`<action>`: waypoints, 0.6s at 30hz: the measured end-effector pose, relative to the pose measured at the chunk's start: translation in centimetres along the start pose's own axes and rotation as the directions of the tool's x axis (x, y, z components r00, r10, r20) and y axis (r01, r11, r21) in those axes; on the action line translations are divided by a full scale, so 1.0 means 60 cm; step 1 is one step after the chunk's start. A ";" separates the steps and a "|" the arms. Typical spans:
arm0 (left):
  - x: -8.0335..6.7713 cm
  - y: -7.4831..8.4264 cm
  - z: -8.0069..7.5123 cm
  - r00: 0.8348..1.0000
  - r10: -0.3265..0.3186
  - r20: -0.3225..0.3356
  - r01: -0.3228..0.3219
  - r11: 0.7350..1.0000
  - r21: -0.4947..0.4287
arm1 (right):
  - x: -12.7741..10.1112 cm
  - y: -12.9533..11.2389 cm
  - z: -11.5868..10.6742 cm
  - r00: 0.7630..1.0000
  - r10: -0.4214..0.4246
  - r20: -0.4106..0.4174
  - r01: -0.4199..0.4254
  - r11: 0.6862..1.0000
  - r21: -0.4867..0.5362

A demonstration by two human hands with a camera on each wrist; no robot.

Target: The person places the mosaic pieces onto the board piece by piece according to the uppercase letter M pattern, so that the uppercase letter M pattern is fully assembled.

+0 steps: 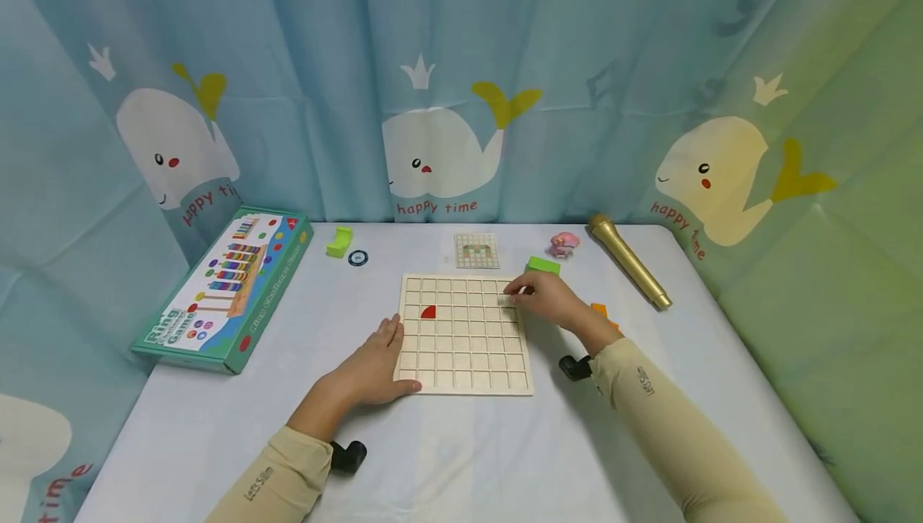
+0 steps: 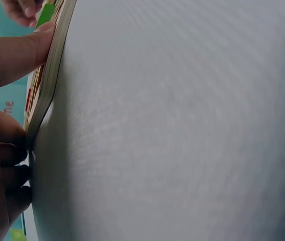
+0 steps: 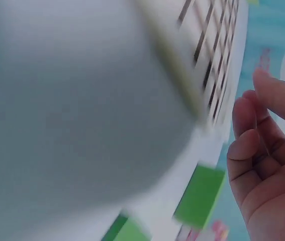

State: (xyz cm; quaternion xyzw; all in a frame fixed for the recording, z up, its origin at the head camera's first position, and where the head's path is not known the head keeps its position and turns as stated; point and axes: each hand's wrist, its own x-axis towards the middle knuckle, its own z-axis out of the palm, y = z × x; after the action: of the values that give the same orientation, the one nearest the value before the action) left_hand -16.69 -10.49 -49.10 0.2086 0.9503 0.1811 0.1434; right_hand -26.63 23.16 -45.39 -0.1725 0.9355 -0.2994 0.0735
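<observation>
A square wooden grid board (image 1: 461, 355) lies on the table, with a red quarter-circle piece (image 1: 429, 312) in one of its upper left cells. My left hand (image 1: 371, 363) rests against the board's left side, fingers along the edge and thumb on the near left corner. In the left wrist view the thumb (image 2: 19, 55) lies on the rim. My right hand (image 1: 544, 299) is over the board's far right corner, with thumb and fingertips bent toward each other. In the right wrist view its fingers (image 3: 243, 115) are curled, and I cannot tell whether something small is between them.
Beyond the board lie a pattern card (image 1: 477, 251), a green block (image 1: 543, 265) and a pink figurine (image 1: 564, 244). Orange pieces (image 1: 600, 311) are partly behind the right wrist. A gold microphone (image 1: 630, 263) lies right; a game box (image 1: 231, 291), light-green block (image 1: 339, 243) and round chip (image 1: 358, 258) lie left.
</observation>
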 end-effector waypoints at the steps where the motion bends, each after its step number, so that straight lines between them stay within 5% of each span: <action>1: -0.001 0.000 0.000 1.000 -0.001 0.000 0.001 1.000 0.000 | -0.005 0.007 -0.006 1.000 0.008 -0.003 -0.008 1.000 -0.007; 18: -0.003 0.005 -0.004 1.000 0.004 -0.001 -0.004 1.000 -0.007 | -0.072 0.106 -0.067 0.977 0.210 0.021 -0.209 0.976 -0.057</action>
State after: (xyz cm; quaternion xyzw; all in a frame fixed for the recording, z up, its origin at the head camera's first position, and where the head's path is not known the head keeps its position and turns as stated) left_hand -16.51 -10.40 -48.74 0.2099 0.9494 0.1847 0.1432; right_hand -25.36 31.73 -45.68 -0.0789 0.9552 -0.2622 0.1124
